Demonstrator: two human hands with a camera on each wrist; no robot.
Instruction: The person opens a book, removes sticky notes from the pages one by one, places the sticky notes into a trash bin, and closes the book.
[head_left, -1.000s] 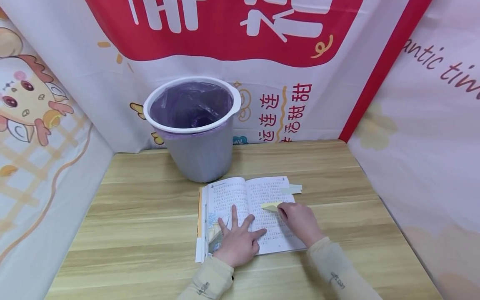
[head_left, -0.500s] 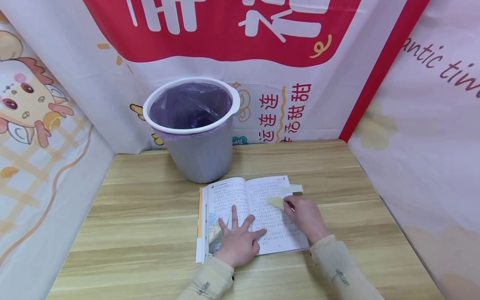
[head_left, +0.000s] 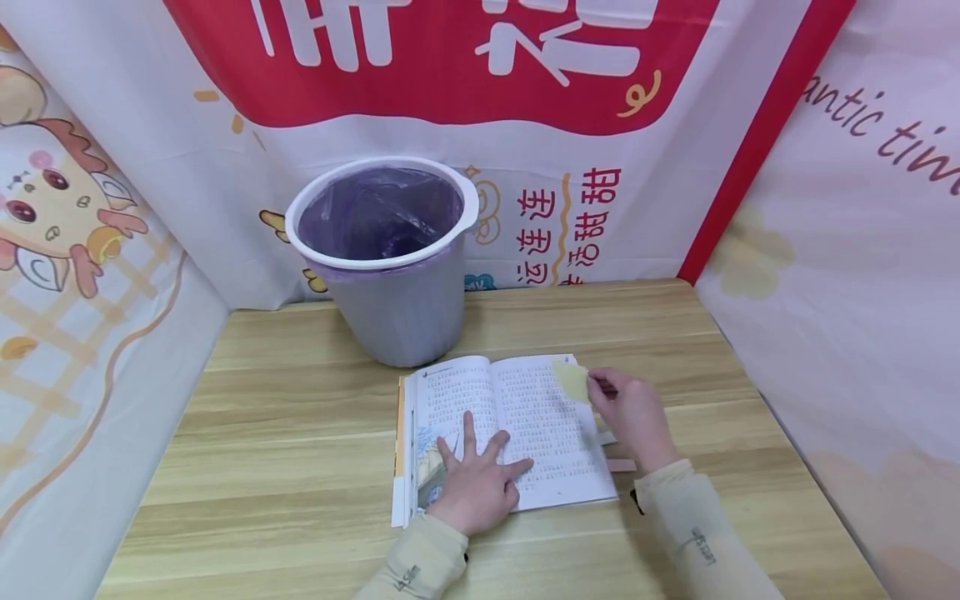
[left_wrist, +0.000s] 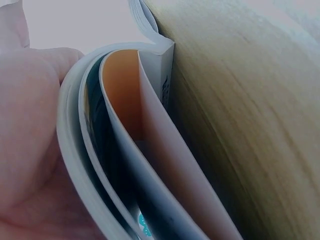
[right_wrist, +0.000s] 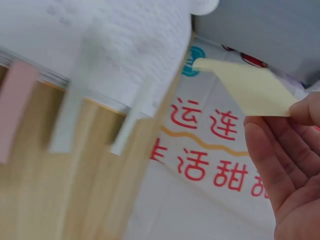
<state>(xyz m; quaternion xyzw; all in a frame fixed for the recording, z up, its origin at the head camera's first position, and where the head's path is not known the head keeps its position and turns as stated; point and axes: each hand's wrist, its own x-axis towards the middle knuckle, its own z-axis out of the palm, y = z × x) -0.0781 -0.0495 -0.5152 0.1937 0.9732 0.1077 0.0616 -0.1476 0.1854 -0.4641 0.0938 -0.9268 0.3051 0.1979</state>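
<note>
An open book (head_left: 540,442) with printed pages lies on the wooden table. My left hand (head_left: 476,492) rests across its lower middle with the fingers spread. In the left wrist view, that hand (left_wrist: 27,135) lies against the curved pages, and the book's spine (left_wrist: 167,65) meets the table. At the book's upper right corner, my right hand (head_left: 633,417) pinches a yellow sticky note (head_left: 572,381) between thumb and fingers. The right wrist view shows the note (right_wrist: 255,90) held by one edge, its far end slightly curled.
Pink (right_wrist: 19,105) and pale green (right_wrist: 72,112) page tabs stick out from the book's right edge. Behind the book stands a grey trash bin (head_left: 405,317) lined with a purple bag. Printed cloth (head_left: 832,292) walls surround the table (head_left: 285,467) at the back and sides.
My right hand has moved up and to the right with the yellow note, from mid-page to the upper corner. More page tabs now show below it. The left hand stays put.
</note>
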